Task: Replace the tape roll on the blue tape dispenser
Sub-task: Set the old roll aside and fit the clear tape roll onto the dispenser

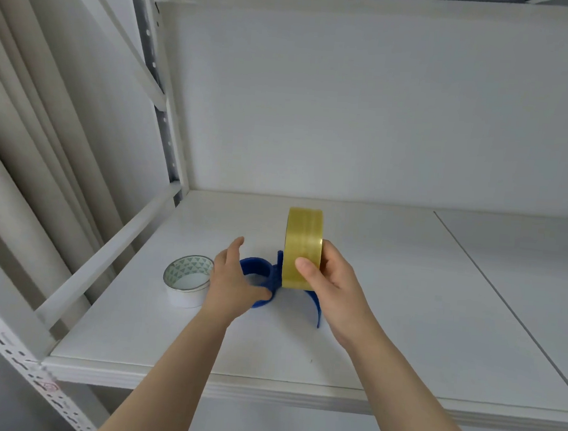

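- White shelving fills the view, and the work happens on one shelf board (388,291) backed by a plain wall.
- On that shelf, near its front half, sits the blue tape dispenser (261,274); its round hub shows as an open blue ring, with a curved blue arm reaching toward the person on the far side of the yellow roll.
- Directly above and touching or nearly touching the dispenser stands the yellow tape roll (303,247), held upright on edge.
- Closed around that roll is the right hand (330,283), thumb on the near face of the roll and fingers behind it; the grip is firm on the roll's lower part.
- Left of the roll, the left hand (236,279) rests on the dispenser's ring, thumb hooked at its near edge and fingers half spread; it steadies the dispenser but is not wrapped fully around it.
- Just beside the dispenser, beyond the left hand, a white tape roll (188,281) with a green patterned core lies flat on the shelf, apart from the work.
- Judging from this, the step in hand is fitting the yellow roll; whether it is going on or coming off cannot be told.
- Next move would call for lining the roll's core with the hub while the left hand keeps the dispenser from sliding.
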